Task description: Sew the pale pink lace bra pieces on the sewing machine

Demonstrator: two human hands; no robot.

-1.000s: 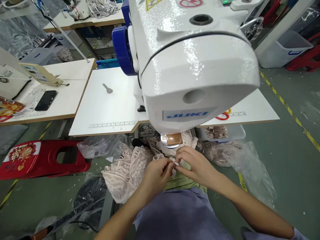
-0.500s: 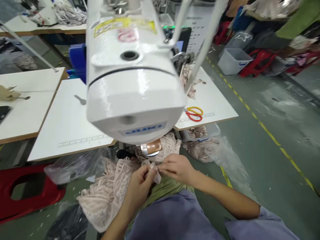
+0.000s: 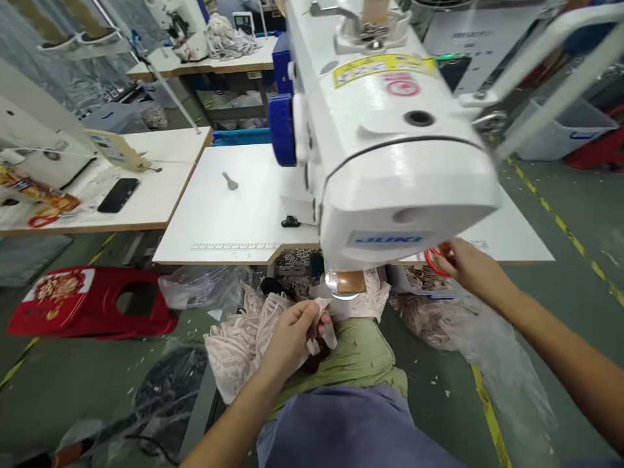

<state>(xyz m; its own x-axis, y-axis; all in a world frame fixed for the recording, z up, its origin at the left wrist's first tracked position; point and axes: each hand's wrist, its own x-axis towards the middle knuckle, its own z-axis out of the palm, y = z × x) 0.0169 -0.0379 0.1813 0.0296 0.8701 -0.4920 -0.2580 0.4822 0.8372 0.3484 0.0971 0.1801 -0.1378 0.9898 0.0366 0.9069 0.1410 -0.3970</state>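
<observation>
My left hand [image 3: 301, 327] pinches a strip of pale pink fabric [image 3: 330, 333] above my lap, in front of the sewing machine [image 3: 409, 188]. Out to the right, my right hand [image 3: 455, 263] has its fingers closed on the scissors, whose red handle [image 3: 433, 261] shows at the table's front edge; their blades are hidden. Pale pink lace garments [image 3: 244, 351] are heaped left of my lap. More lace [image 3: 373, 296] lies under the machine head, beside a brown plate [image 3: 351, 282].
A grey flat tool [image 3: 229, 181] lies on the white table [image 3: 244, 208]. At left are a red stool [image 3: 92, 302] and a phone [image 3: 118, 195] on another table. Clear plastic [image 3: 507, 370] trails on the floor at right, below a bin of lace pieces [image 3: 424, 278].
My right hand has left the fabric and reached right to the scissors on the table. My left hand still holds the fabric. The view has turned left.
</observation>
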